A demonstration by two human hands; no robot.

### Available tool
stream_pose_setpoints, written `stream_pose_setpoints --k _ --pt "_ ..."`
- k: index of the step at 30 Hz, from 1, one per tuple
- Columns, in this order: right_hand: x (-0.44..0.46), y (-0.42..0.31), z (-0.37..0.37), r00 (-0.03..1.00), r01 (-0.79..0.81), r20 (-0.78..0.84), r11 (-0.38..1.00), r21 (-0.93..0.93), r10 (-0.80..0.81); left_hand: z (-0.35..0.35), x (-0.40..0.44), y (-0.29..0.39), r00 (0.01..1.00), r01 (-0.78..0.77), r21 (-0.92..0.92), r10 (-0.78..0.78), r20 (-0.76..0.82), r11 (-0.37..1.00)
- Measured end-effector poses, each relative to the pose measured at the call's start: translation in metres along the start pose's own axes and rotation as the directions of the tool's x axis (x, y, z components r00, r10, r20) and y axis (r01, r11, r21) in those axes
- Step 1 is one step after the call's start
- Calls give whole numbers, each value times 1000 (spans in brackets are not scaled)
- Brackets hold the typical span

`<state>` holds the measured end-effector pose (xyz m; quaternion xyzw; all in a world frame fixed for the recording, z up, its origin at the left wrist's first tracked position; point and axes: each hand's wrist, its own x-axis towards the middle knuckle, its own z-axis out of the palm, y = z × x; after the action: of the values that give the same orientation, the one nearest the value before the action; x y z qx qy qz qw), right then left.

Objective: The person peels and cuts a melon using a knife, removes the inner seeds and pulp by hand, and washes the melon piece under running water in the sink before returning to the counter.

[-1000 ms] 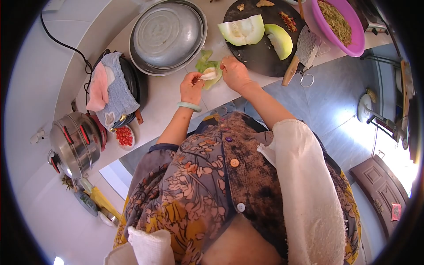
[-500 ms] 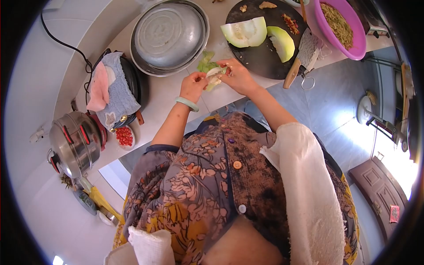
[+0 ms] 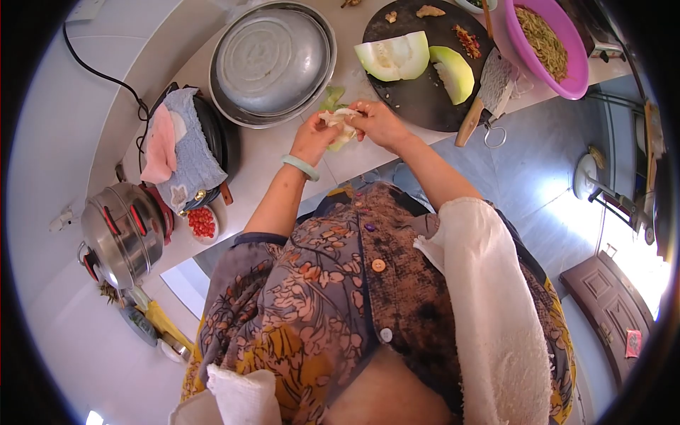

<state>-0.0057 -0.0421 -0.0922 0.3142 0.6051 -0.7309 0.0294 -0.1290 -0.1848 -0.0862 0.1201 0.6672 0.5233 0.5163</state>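
Both my hands meet over the counter, fingers bent round a pale, ragged piece of melon pulp (image 3: 343, 122). My left hand (image 3: 310, 140), with a light green bangle on its wrist, grips the near-left side of it. On the right side, my right hand (image 3: 383, 128) pinches the same piece. Green melon peel (image 3: 331, 98) lies on the counter just beyond and beneath the fingers. A melon wedge (image 3: 395, 58) and a thinner melon slice (image 3: 452, 75) rest on the round dark cutting board (image 3: 404, 99), right of my hands.
A cleaver (image 3: 489, 86) lies at the board's right edge, its handle towards me. Beyond it stands a pink basin (image 3: 578, 76) of shredded food. Metal bowls (image 3: 273, 64) sit at the back left. Left are a cloth-covered cooker (image 3: 190, 149), a steamer pot (image 3: 117, 234) and red fruit (image 3: 201, 222).
My fingers have shifted on the pale pulp, which has turned and now shows as a broader, crumpled piece between my hands. The surrounding things stay put.
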Motion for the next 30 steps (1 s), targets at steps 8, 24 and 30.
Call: stream_pose_setpoints --k 8,24,30 --pt "4 4 7 989 -128 124 907 402 85 9 -6 12 996 92 -61 -90 26 994" --pt "-4 11 15 987 -153 25 900 407 156 16 -7 20 993 113 37 -113 -21 993" --pt "-13 2 9 993 -116 48 893 434 105 18 -8 30 983 177 24 -178 53 984"
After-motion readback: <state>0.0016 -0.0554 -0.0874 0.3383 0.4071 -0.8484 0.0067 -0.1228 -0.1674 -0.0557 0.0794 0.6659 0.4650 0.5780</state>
